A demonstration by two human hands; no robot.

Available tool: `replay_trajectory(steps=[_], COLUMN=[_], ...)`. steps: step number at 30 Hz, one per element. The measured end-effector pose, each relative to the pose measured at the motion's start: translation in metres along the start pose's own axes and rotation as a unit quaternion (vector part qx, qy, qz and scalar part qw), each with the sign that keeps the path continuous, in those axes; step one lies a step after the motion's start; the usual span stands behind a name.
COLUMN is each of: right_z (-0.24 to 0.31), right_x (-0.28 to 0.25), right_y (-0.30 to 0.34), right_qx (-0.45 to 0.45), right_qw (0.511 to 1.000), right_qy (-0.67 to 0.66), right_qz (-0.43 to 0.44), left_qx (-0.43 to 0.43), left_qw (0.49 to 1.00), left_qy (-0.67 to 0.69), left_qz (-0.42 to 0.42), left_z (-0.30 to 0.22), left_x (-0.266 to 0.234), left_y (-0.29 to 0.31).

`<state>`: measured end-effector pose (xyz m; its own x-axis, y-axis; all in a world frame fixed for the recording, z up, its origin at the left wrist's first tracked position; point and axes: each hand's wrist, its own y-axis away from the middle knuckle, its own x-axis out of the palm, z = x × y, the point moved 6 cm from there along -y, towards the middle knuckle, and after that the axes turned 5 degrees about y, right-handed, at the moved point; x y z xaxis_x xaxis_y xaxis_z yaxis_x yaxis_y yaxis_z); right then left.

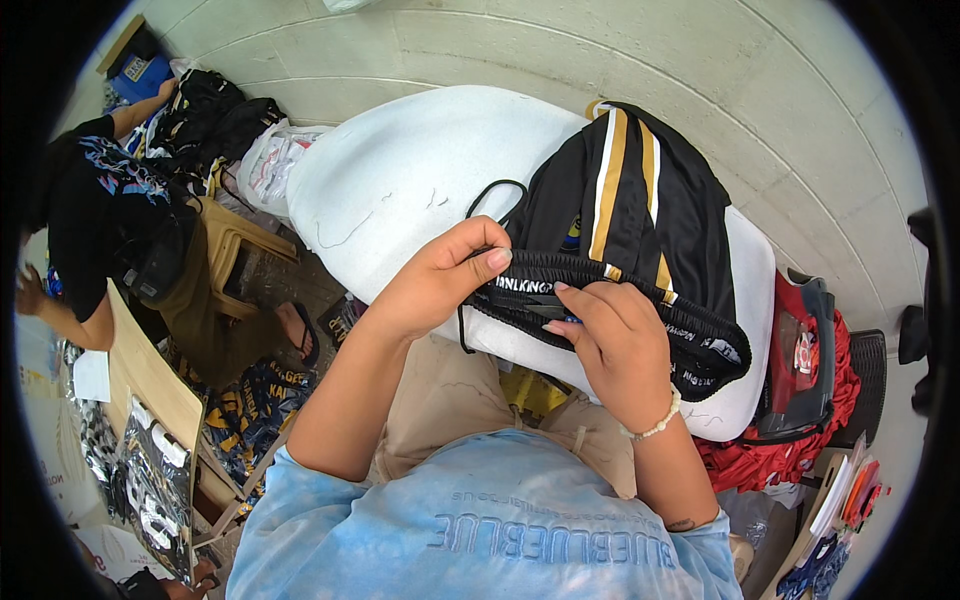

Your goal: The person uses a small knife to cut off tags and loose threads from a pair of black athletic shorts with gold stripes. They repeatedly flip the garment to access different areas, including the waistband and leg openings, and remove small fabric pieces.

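Note:
A pair of black shorts (690,190) with gold and white side stripes lies on a white padded board (400,150), its elastic waistband (560,270) turned toward me. My left hand (445,270) pinches the left end of the waistband between thumb and fingers. Over the inside of the waistband, my right hand (620,340) is closed, with thumb and fingertips close together. A small dark and bluish bit shows between those fingertips, too small to name. A black cord loop (498,190) sticks up from the shorts beside my left hand.
Right of the board stand a red and grey case (800,340) and a heap of red cloth (735,460). At left, another person (100,210) is near a tan plastic stool (235,250) and a wooden table (150,360). A pale block wall (520,45) runs behind the board.

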<state>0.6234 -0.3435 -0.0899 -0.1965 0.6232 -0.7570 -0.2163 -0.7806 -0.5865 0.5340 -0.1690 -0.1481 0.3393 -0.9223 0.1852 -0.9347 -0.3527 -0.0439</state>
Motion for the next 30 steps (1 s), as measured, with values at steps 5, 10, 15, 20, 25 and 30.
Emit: replay_trajectory(steps=[5, 10, 15, 20, 25, 30], right_z=[0.002, 0.002, -0.003, -0.012, -0.015, -0.04], right_x=[0.002, 0.003, 0.001, -0.001, -0.009, -0.06], right_y=[-0.001, -0.002, -0.002, 0.002, 0.004, 0.016], right_qx=[-0.014, -0.025, 0.013, 0.087, 0.103, 0.17], right_qw=[1.0, 0.999, 1.0, 0.995, 0.993, 0.979], right_qy=[0.013, 0.026, -0.02, -0.049, -0.048, 0.103], right_qz=[-0.006, -0.008, -0.005, 0.018, 0.006, -0.043], left_qx=[-0.006, -0.004, -0.004, -0.013, -0.021, -0.061], left_qw=[1.0, 1.0, 1.0, 1.0, 1.0, 0.995], left_qy=[0.002, -0.006, 0.002, 0.014, 0.017, 0.066], left_qz=[0.0, -0.001, -0.004, 0.001, -0.003, 0.036], left_z=[0.001, 0.002, 0.002, 0.004, 0.006, 0.004], left_x=[0.0, 0.0, 0.0, 0.0, -0.002, 0.005], left_y=[0.0, -0.001, -0.001, -0.001, -0.003, 0.002])
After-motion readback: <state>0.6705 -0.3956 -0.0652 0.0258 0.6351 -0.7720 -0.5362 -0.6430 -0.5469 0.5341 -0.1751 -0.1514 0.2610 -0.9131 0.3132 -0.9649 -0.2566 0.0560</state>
